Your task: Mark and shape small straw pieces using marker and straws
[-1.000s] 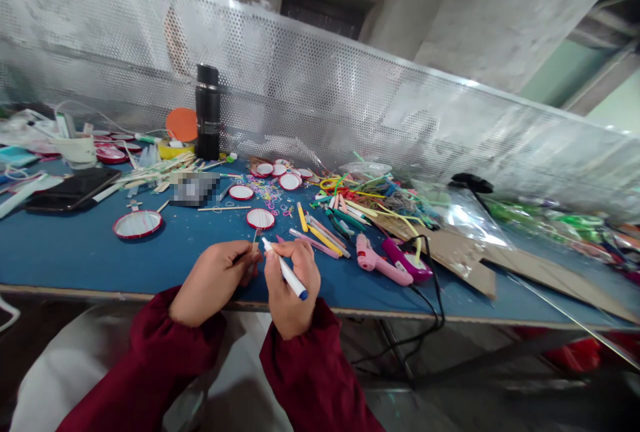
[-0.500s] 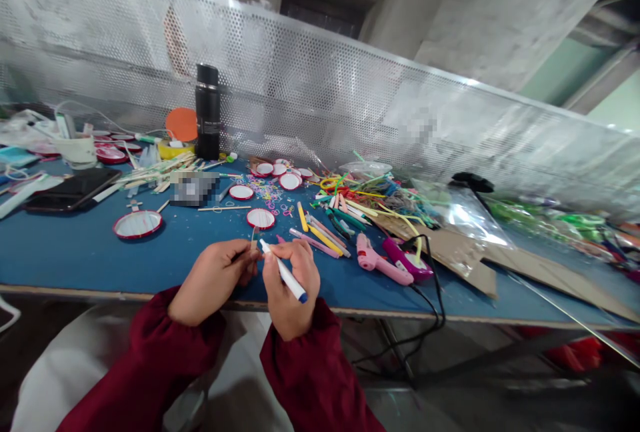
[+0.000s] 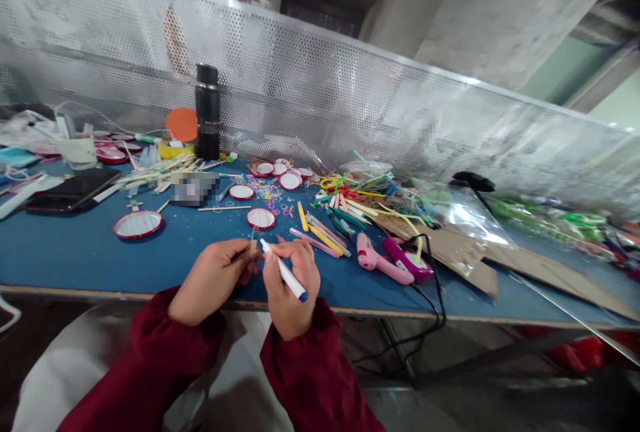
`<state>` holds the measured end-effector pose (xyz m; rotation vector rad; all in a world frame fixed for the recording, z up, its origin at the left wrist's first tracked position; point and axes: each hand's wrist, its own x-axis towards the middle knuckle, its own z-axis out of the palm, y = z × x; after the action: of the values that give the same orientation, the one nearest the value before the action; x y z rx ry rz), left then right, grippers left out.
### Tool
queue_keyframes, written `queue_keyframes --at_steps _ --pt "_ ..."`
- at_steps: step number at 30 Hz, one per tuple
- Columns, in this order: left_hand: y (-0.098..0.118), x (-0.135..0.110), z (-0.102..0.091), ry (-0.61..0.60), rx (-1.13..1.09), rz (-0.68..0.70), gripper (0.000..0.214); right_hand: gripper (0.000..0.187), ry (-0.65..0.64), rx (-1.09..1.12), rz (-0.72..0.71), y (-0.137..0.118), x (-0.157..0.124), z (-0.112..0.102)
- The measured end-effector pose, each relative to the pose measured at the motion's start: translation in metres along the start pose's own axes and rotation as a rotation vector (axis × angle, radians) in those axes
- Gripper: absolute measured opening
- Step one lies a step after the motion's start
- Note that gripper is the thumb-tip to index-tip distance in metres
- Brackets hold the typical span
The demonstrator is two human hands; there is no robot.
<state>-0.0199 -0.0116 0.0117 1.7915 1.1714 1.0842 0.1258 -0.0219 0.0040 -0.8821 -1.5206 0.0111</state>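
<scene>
My right hand [image 3: 294,295] grips a white marker [image 3: 287,275] with a blue end, its other end angled up and left toward my left hand. Pinched in my left hand [image 3: 209,280] is a small thin piece like a wooden craft stick [image 3: 254,240], standing upright above the fingertips. Most of that piece is hidden by my fingers. Both hands are close together over the table's front edge. Just beyond them lies a round red-rimmed white disc [image 3: 261,218], and a larger red-rimmed disc [image 3: 137,224] rests to the left.
Several marker pens [image 3: 320,235] lie right of my hands, beside a pink glue gun [image 3: 383,262] and a purple device [image 3: 407,260] with a black cable. Small colourful bands [image 3: 270,192], wooden sticks [image 3: 165,169], a black bottle [image 3: 207,112] and cardboard [image 3: 450,245] occupy the blue table.
</scene>
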Motion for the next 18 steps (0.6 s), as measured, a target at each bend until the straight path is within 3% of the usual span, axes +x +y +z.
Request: queue_keyframes --at_steps 6,12,18 --pt "0.0003 0.0005 0.0004 0.001 0.002 0.014 0.037 0.005 -0.061 0.026 -0.021 0.0005 0.0004 0.0006" --pt "0.0011 0.0009 0.0002 0.002 0.005 -0.001 0.041 0.006 0.007 0.016 0.011 -0.0003 0.0013 0.0000" --pt "0.0003 0.0006 0.0006 -0.001 0.024 0.011 0.035 0.004 -0.057 0.034 -0.016 -0.0011 0.0021 0.0000"
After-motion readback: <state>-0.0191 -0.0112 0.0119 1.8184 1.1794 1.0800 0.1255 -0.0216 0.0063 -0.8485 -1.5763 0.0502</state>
